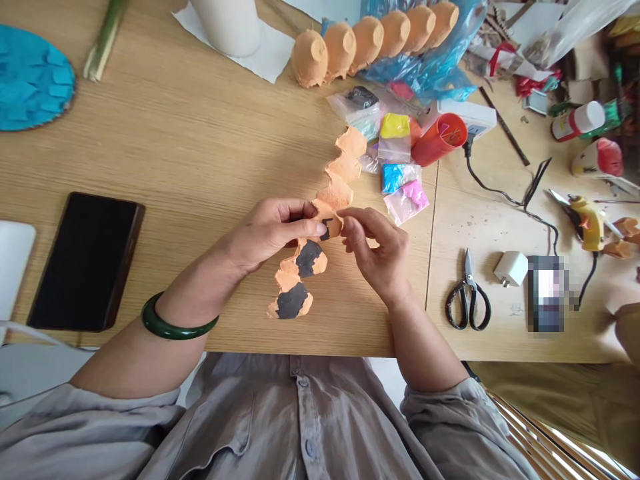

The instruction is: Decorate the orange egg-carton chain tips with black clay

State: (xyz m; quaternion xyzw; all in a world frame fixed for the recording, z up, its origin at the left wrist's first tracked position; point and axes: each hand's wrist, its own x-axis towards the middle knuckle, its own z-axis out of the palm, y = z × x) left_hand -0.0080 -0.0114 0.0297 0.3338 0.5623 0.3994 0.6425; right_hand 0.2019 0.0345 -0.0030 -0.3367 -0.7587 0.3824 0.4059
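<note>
An orange strip of egg carton (336, 195) runs slantwise over the table between my two hands, its hollow side facing up. Black, clay-like patches (294, 301) line the two cups nearest me, and a smaller black piece (326, 230) shows in the cup between my fingers. My left hand (273, 230) grips the strip from the left, thumb laid on that cup. From the right, my right hand (377, 250) has thumb and forefinger pinched at the cup's edge; whether a bit of clay is between them is hidden.
Small bags of coloured clay (395, 127), a red cup (441, 140) and another egg-carton strip (367, 43) lie beyond. Scissors (468, 293), a white plug (511, 268) and a glue gun (587, 223) are at right. A black phone-like device (87, 260) lies left. Another person's arm (627, 333) shows at the right edge.
</note>
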